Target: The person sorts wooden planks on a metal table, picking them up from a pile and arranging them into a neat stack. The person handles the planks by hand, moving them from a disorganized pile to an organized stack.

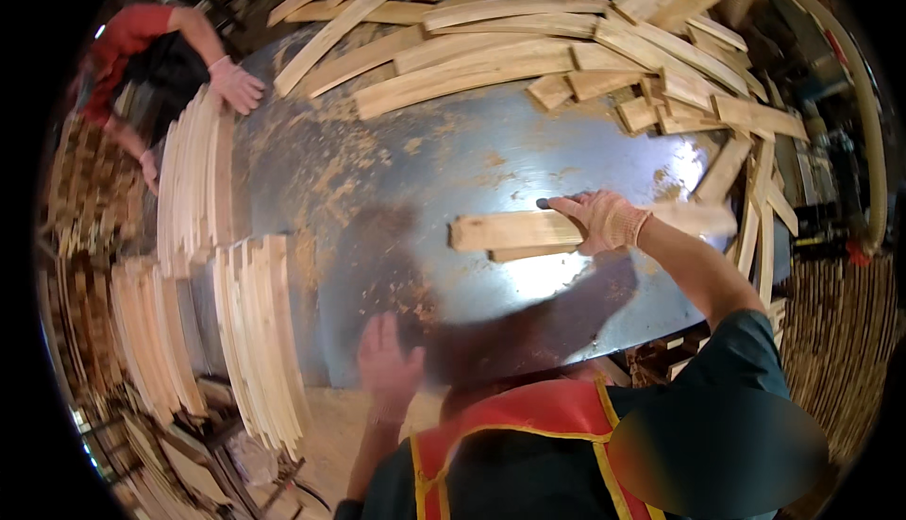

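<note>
Gripping a pale wooden board (514, 230) from above is my right hand (609, 220), in a light knitted glove with dark fingertip. The board lies over the metal tabletop (425, 166), and the edge of a second wooden strip (533, 253) shows beneath it. Over the table's near edge, my left hand (387, 360) is slightly blurred, its fingers stretched out and apart, holding nothing. Nearest to it on the left stands a stack of wooden strips (255, 331) set side by side.
A loose heap of wooden boards (472, 62) covers the table's far side and far right. At the left, a co-worker's gloved hand (236, 86) touches another stack of strips (196, 185). Sawdust (344, 157) litters the table. A ribbed hose (878, 142) hangs at right, above stacked timber (840, 331).
</note>
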`<action>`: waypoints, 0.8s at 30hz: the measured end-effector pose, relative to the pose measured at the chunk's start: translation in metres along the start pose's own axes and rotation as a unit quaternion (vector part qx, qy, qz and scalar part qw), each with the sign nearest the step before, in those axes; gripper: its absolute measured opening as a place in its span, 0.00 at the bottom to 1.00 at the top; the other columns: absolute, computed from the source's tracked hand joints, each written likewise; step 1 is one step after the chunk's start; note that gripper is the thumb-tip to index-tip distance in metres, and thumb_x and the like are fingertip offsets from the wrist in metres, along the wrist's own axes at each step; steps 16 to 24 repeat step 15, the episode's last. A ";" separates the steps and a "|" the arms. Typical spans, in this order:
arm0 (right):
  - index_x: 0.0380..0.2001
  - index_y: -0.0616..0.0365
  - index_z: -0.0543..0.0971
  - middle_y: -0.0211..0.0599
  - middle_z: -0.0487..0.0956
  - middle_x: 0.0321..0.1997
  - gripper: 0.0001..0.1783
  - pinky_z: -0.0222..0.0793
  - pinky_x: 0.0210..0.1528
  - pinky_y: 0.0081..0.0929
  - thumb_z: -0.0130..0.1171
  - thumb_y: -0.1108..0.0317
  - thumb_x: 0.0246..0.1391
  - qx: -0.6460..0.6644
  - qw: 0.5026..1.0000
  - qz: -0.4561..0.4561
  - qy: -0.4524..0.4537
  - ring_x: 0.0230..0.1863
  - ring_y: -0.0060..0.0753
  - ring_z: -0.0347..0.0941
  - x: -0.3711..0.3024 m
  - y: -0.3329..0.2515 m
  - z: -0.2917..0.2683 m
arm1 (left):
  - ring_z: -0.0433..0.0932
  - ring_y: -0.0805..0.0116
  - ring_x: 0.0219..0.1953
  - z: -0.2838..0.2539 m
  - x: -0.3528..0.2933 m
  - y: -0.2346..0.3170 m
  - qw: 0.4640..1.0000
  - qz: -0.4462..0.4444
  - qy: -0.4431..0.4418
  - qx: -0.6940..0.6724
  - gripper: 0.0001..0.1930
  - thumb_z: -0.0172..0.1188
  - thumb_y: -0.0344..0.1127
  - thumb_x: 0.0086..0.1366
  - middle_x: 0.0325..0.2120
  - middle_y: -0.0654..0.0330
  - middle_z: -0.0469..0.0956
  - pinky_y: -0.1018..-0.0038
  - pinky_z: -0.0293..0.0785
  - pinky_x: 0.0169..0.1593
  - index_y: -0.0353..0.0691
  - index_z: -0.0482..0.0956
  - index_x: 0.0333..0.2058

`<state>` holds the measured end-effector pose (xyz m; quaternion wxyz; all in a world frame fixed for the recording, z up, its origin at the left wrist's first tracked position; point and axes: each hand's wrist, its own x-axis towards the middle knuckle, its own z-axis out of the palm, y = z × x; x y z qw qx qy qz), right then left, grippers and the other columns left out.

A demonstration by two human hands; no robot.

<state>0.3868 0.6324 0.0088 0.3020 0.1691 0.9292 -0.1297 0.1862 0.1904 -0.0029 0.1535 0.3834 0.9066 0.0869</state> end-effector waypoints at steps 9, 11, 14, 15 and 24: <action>0.70 0.63 0.70 0.48 0.83 0.58 0.41 0.77 0.61 0.38 0.67 0.49 0.62 0.772 0.625 -0.076 0.083 0.56 0.38 0.81 0.098 -0.171 -0.043 | 0.72 0.67 0.53 0.021 0.048 0.052 0.658 -0.030 -0.216 -0.721 0.43 0.64 0.41 0.72 0.60 0.64 0.70 0.72 0.71 0.62 0.43 0.52 0.79; 0.67 0.61 0.75 0.46 0.81 0.63 0.31 0.76 0.65 0.38 0.63 0.54 0.68 0.897 0.441 0.008 0.039 0.60 0.38 0.80 0.123 -0.205 -0.038 | 0.77 0.66 0.55 0.008 0.056 0.039 0.662 0.005 -0.145 -0.736 0.42 0.70 0.39 0.67 0.59 0.61 0.75 0.67 0.75 0.61 0.43 0.58 0.76; 0.69 0.59 0.74 0.42 0.81 0.65 0.32 0.75 0.68 0.38 0.64 0.54 0.67 0.908 0.409 -0.037 0.080 0.64 0.41 0.78 0.120 -0.246 0.010 | 0.79 0.61 0.57 0.021 0.063 -0.008 0.595 -0.066 -0.155 -0.786 0.42 0.75 0.37 0.62 0.57 0.57 0.79 0.62 0.79 0.61 0.43 0.65 0.72; 0.74 0.59 0.68 0.41 0.76 0.72 0.39 0.65 0.77 0.38 0.67 0.56 0.66 0.882 0.461 -0.077 0.064 0.73 0.41 0.70 0.089 -0.267 0.016 | 0.81 0.55 0.59 0.015 0.060 -0.032 0.535 -0.137 -0.244 -0.797 0.45 0.76 0.37 0.60 0.59 0.55 0.79 0.57 0.80 0.62 0.44 0.62 0.73; 0.74 0.59 0.68 0.41 0.76 0.72 0.39 0.65 0.77 0.38 0.67 0.56 0.66 0.882 0.461 -0.077 0.064 0.73 0.41 0.70 0.089 -0.267 0.016 | 0.81 0.55 0.59 0.015 0.060 -0.032 0.535 -0.137 -0.244 -0.797 0.45 0.76 0.37 0.60 0.59 0.55 0.79 0.57 0.80 0.62 0.44 0.62 0.73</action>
